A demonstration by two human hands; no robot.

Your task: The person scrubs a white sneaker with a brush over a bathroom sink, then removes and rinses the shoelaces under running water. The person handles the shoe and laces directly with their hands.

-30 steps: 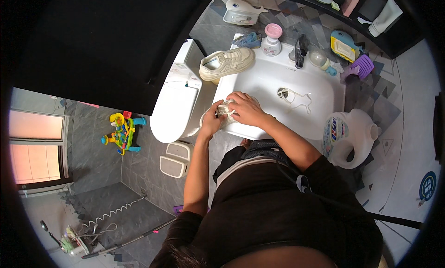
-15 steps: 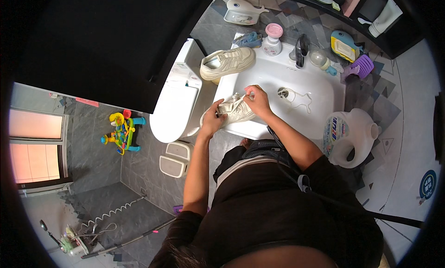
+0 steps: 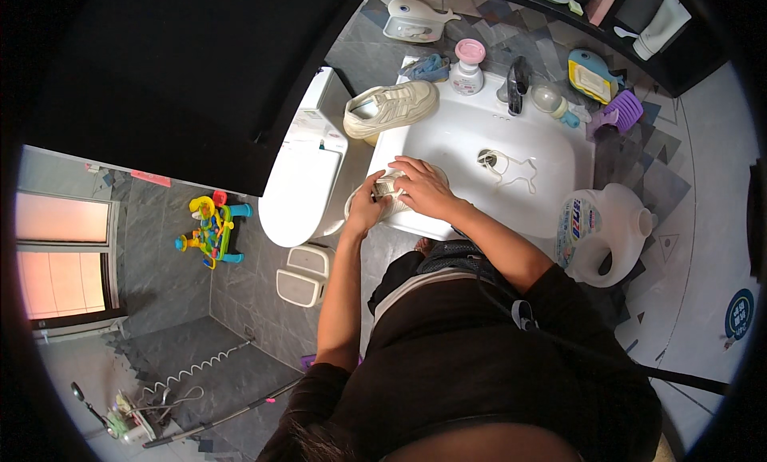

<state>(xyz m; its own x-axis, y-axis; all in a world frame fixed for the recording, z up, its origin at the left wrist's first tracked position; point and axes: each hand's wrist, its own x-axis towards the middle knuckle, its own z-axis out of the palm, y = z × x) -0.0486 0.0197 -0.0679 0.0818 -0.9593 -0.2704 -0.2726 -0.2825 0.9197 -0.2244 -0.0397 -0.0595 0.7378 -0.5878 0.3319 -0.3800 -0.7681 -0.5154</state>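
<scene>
A cream lace-up sneaker [image 3: 386, 185] rests at the sink's near left rim, largely covered by my hands. My left hand [image 3: 367, 206] is wrapped round its heel end, thumb by the opening. Over the lace area lies my right hand [image 3: 425, 192], its bent fingers gripping the upper near the tongue; whether a lace is between them is hidden. The matching sneaker [image 3: 393, 108] sits on the sink's far left corner. Inside the white sink [image 3: 455, 130], a loose pale shoelace [image 3: 523, 178] trails from beside the drain [image 3: 486, 158].
Behind the basin stand a pink-topped pump bottle [image 3: 466, 77], a black faucet [image 3: 518, 85] and a baby bottle [image 3: 548, 100]. A purple brush [image 3: 623, 111] and large translucent jug [image 3: 619, 214] are at the right. Leftward are a toilet [image 3: 300, 190] and step stool [image 3: 304, 277].
My right hand has gone from a pinch at the laces to lying across the sneaker, fingers further left. My left hand keeps its hold.
</scene>
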